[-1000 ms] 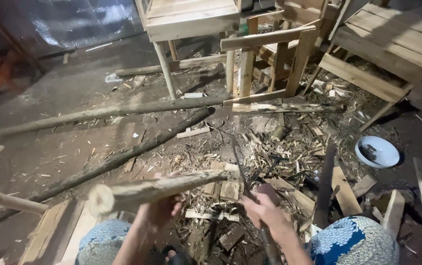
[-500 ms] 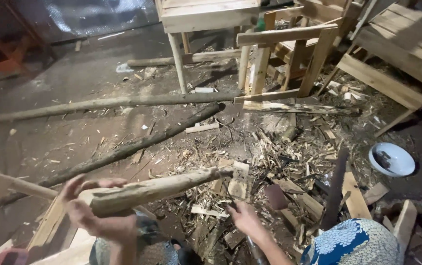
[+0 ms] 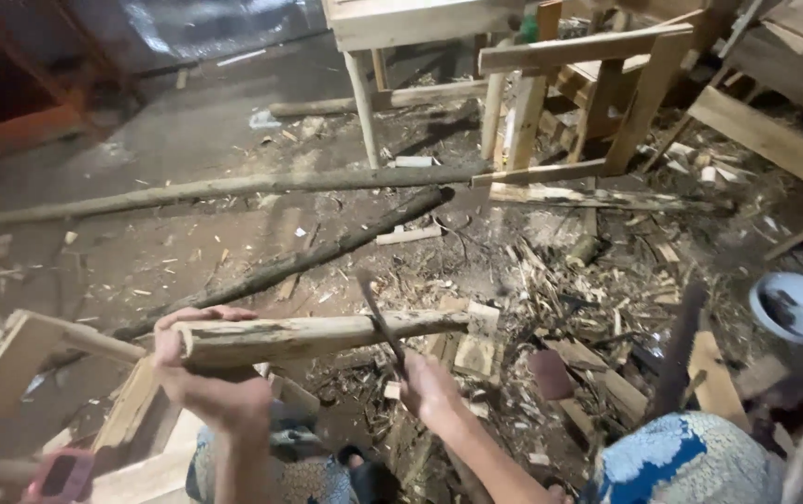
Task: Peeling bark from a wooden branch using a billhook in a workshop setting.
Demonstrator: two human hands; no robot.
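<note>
Left hand (image 3: 210, 373) fingers wrap a peeled wooden pole (image 3: 317, 334); right hand (image 3: 429, 387) fingers grip a dark blade (image 3: 378, 322) above a dirt floor (image 3: 187, 233) littered with wood chips (image 3: 560, 299).

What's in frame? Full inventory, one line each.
peeled wooden stake: 1, pale tan, held level in front of the person
blade tool: 1, dark, raised against the stake
long poles: 2, one grey-brown, one dark, lying across the floor
wooden stool frame: 1, light wood, top centre-right
table leg: 1, pale, top centre
wood chips: many, tan, scattered on the floor right of centre
bowl: 1, white and blue, right edge
timber frame: 1, pale, lower left
left hand: grip shut on the stake's near end
right hand: grip shut on the blade tool
</note>
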